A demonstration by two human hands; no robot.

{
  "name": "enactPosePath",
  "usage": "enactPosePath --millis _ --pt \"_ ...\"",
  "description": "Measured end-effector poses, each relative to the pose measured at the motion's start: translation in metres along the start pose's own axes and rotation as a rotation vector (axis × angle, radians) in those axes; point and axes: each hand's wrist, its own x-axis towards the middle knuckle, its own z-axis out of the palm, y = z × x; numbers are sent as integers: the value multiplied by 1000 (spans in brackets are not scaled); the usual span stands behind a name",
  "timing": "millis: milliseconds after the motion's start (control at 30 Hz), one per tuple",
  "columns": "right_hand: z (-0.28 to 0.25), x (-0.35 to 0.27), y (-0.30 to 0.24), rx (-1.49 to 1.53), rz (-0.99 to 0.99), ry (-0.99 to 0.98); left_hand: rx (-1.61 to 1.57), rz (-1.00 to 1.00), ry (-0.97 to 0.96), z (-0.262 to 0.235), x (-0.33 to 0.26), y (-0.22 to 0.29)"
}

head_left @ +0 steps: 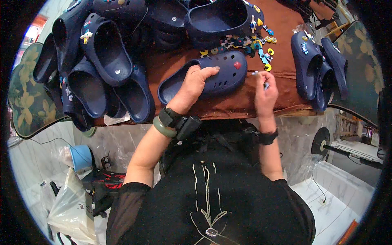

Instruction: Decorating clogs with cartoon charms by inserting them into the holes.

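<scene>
A navy blue clog (222,79) with holes in its upper lies on the brown cloth (163,59), its toe pointing right. My left hand (192,86) grips it at the edge of its opening, thumb on top and fingers inside or hidden. One red charm (237,65) sits in the clog's toe. Just right of the toe, apart from it, my right hand (266,93) is closed in a pinch around a small pale blue-and-white charm (266,85), partly hidden by the fingers. Beyond the clog is a pile of loose colourful charms (245,44).
Many navy clogs (108,53) are heaped at the left, and another large clog (216,20) stands at the back. Several clogs with charms (306,65) stand at the right. A blue bucket (80,157) and a white plastic bag (71,208) are below left.
</scene>
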Motion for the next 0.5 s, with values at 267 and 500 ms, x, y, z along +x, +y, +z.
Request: enactPosePath --millis 267,500 --pt "-19 63 43 -351 -206 -210 -140 -70 -137 3 4 1" --pt "-20 69 44 -425 -247 -240 -131 -57 -168 -1 8 -4"
